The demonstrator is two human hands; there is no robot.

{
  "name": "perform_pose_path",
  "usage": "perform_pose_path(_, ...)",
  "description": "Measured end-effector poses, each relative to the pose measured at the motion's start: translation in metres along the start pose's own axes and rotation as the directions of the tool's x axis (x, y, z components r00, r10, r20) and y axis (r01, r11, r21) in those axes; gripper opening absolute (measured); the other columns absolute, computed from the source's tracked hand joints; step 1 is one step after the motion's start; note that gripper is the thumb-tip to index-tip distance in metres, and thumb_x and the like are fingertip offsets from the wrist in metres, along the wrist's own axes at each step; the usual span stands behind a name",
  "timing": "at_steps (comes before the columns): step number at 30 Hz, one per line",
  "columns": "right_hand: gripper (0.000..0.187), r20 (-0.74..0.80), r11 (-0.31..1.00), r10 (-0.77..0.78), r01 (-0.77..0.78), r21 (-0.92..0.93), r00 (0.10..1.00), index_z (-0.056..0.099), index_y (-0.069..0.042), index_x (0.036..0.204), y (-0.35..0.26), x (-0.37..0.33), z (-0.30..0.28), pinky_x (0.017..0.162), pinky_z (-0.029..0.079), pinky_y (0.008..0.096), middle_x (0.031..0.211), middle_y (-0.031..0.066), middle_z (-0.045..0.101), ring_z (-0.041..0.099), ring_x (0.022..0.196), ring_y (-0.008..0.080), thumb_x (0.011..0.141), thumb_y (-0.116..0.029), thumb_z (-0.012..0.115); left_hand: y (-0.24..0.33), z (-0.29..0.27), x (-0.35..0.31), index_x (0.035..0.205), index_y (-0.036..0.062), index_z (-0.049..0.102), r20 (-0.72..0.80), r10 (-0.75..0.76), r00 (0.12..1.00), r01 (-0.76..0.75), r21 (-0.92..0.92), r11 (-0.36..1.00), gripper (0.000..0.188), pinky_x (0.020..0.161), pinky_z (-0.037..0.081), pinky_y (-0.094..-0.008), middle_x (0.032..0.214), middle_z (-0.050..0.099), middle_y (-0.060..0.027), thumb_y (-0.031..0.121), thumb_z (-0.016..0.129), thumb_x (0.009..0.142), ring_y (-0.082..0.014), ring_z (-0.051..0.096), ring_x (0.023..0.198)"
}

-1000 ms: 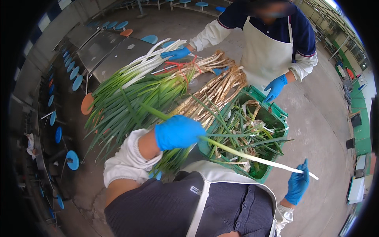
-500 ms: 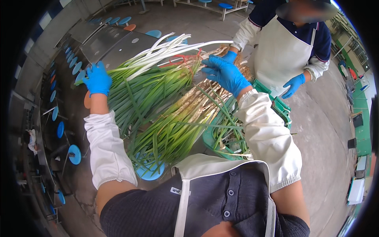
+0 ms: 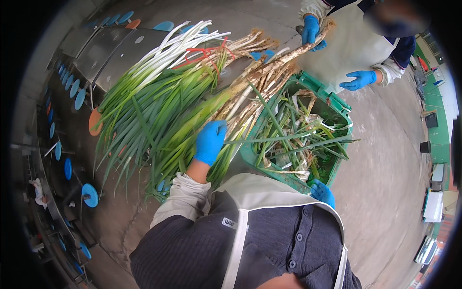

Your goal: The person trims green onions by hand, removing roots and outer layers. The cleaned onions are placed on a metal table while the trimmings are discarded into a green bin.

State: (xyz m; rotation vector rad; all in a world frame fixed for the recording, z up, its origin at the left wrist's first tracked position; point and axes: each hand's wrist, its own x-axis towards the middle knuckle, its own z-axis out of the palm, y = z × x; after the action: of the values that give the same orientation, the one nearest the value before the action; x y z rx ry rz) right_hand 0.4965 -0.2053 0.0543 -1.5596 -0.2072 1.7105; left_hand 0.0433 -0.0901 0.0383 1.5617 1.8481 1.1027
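Left grip (image 3: 211,143) seemingly touches leeks (image 3: 185,126); table (image 3: 118,55), stools (image 3: 90,195) beyond.

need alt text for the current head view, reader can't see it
A person's blue-gloved left hand is at a heap of green onions, and the right hand is by the near edge of a green crate of trimmings. Opposite, a co-worker's hand grips stalks near the roots.
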Motion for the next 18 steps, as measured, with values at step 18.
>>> perform_pose_path(18, 0.022, 0.014, 0.992, -0.117, 0.118, -0.043, 0.993, 0.068, -0.005, 0.101, 0.004, 0.004, 0.042, 0.066, 0.051, 0.0274, 0.081, 0.0057, 0.066, 0.061, 0.069, 0.0141, 0.090, -0.020, 0.057, 0.059, 0.026, 0.060, 0.120, 0.0081, 0.055, 0.383, 0.307, 0.871, -0.434, 0.308, 0.846, 0.051, 0.078, 0.051, -0.0441, 0.109, 0.060, -0.0195, 0.033, 0.069, 0.077, -0.0376, 0.060, 0.090)
